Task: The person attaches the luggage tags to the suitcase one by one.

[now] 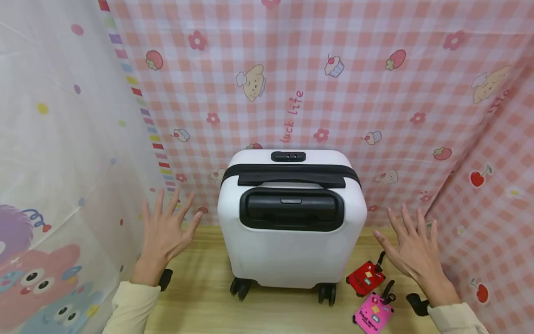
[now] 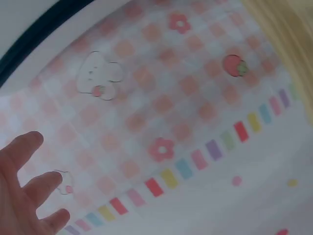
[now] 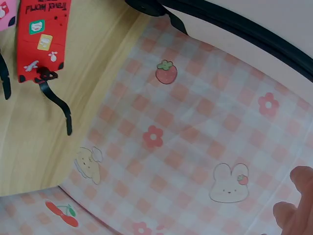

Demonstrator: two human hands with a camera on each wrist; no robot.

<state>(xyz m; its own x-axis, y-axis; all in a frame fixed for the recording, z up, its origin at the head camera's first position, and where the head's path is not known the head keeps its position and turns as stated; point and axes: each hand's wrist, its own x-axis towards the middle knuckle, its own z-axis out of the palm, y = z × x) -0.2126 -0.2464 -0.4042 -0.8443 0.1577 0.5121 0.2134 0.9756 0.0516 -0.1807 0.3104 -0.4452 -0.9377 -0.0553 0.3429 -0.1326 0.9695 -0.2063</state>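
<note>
A white suitcase with a black zip band stands upright on its wheels in the middle of the head view. Its black pull handle sits down in the recess on the near face, below a black carry strap. To the left of the suitcase, my left hand spreads its fingers in the air and holds nothing. On the other side my right hand does likewise, fingers apart. Nearest to it are a red luggage tag and a pink luggage tag, both with black straps.
The suitcase stands on a pale wooden surface. Behind it hangs a pink checked curtain, with a white patterned curtain at the left and more checked cloth at the right. A black combination lock sits on the suitcase's top.
</note>
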